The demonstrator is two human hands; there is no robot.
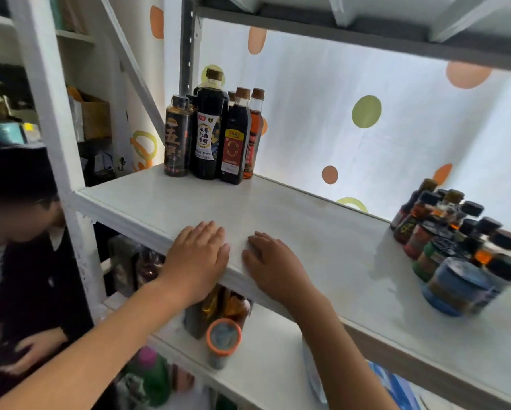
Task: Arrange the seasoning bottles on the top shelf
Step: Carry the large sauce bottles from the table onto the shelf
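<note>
We see left hand [199,257] and right hand [267,261] spread flat on shelf [307,232] front edge, holding nothing. Small seasoning bottles [455,247] cluster at right end; tall bottles [212,131] stand upright at far-left corner.

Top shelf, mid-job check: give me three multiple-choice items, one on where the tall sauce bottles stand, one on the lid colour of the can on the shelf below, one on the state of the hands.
1. The tall sauce bottles stand at the shelf's:
A. back left
B. front right
C. middle

2. The can below has a lid rimmed in:
A. green
B. orange
C. black

3. The left hand and right hand are:
A. gripping bottles
B. flat on the top shelf
C. out of view

Key: 1 A, clustered by the rear left post; 2 B, orange ring shows; 3 B, fingers lie straight, holding nothing.
</note>
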